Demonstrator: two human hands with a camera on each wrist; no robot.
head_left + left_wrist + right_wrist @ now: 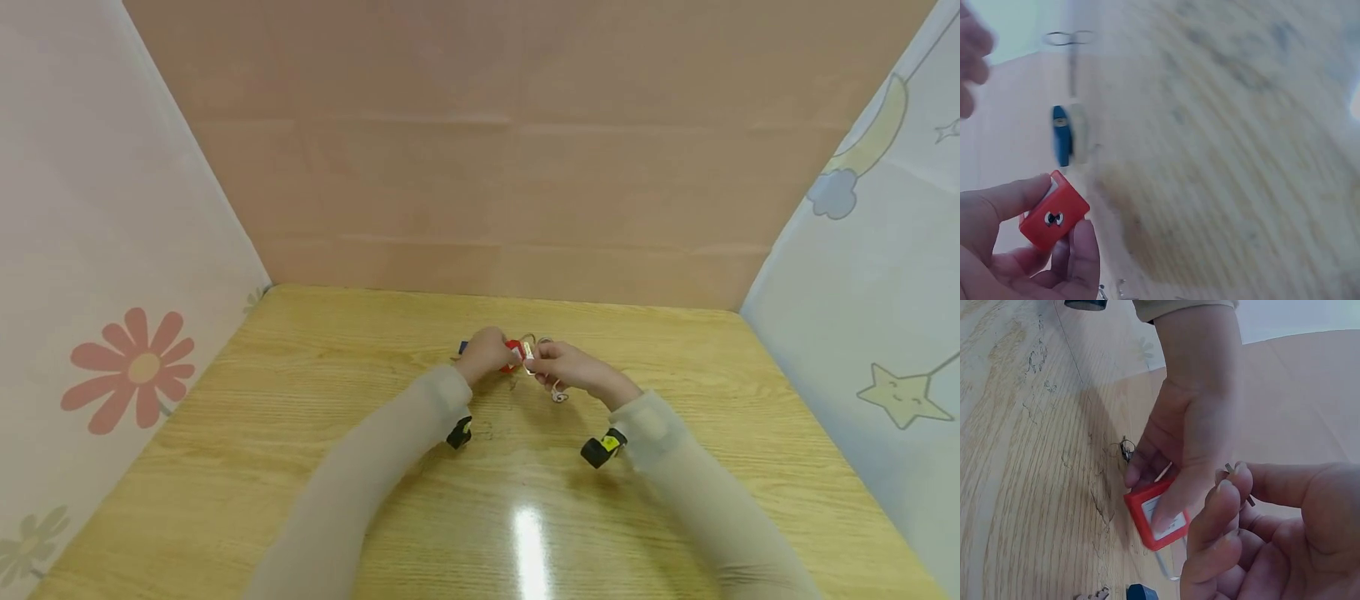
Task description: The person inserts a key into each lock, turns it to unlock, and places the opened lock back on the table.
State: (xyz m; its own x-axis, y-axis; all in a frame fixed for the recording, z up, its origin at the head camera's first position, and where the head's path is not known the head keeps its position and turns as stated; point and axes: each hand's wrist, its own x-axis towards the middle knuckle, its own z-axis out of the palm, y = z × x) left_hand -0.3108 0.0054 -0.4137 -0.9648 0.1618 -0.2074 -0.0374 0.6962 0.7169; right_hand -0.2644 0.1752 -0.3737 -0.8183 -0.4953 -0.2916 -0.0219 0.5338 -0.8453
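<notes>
My left hand (484, 353) holds a red padlock (1159, 515) between thumb and fingers, thumb on its white label. In the left wrist view the padlock's end face with its keyhole (1054, 219) shows, and a bit of silver shackle (1166, 567) appears in the right wrist view. Close beside it, my right hand (576, 368) pinches a small thin metal piece (1230, 468) that looks like a key, mostly hidden by the fingertips. The padlock and this piece are apart in the right wrist view.
A blue padlock-like object (1061, 136) lies past the left hand. Blurred beyond it is a metal thing with two loops (1069, 38). A small dark key ring (1125, 449) lies on the wooden table (510, 475). Printed cloth walls (487, 183) enclose the sides and back.
</notes>
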